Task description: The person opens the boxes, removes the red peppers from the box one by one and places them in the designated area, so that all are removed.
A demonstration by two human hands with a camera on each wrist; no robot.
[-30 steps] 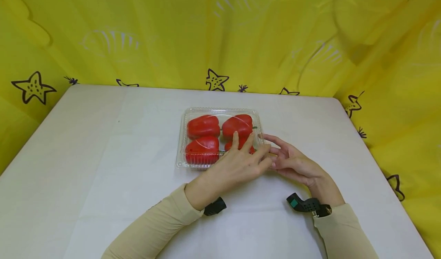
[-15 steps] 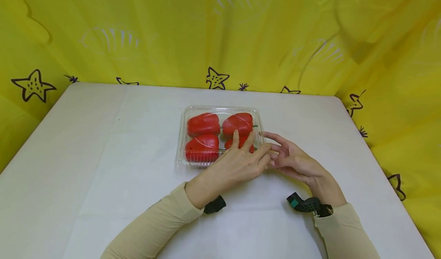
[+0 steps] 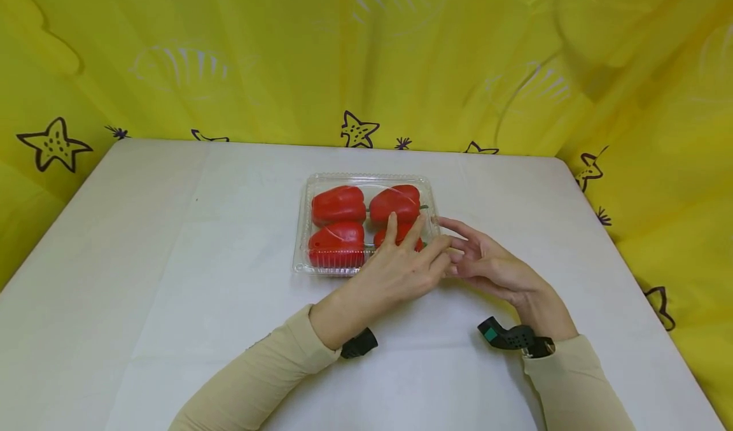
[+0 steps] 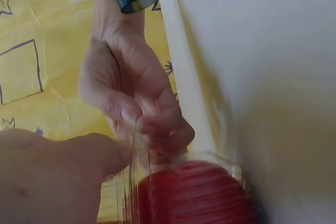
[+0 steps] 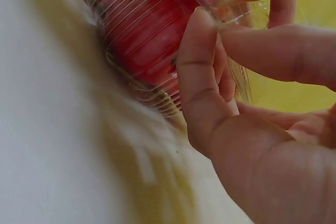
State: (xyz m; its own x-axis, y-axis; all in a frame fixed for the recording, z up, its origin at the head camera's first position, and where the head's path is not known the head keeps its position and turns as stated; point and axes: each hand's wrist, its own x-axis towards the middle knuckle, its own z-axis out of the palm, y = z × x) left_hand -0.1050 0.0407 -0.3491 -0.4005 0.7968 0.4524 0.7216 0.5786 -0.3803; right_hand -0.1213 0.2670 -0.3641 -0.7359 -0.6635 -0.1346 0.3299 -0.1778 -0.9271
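Note:
A clear plastic clamshell box (image 3: 300,240) with a ribbed front wall sits on the table, several red bell peppers (image 3: 338,205) inside. Across its near right corner lies my left hand (image 3: 395,275), two fingers spread over the lid. The left thumb (image 4: 100,153) and index finger pinch the rim at the right side. Right beside them, my right hand (image 3: 498,272) pinches the same rim between thumb and index finger, as the right wrist view shows. A ribbed wall with red pepper (image 5: 142,30) behind it shows there. One pepper is partly hidden under the left hand.
The box stands on a white-covered table (image 3: 160,253). Yellow cloth (image 3: 286,55) printed with starfish hangs behind it and along both sides. Black wrist devices, one on the left wrist (image 3: 357,343) and one on the right (image 3: 506,335), stick out below the wrists.
Both hands and the box hold nearly the same positions. The head view has shifted very slightly.

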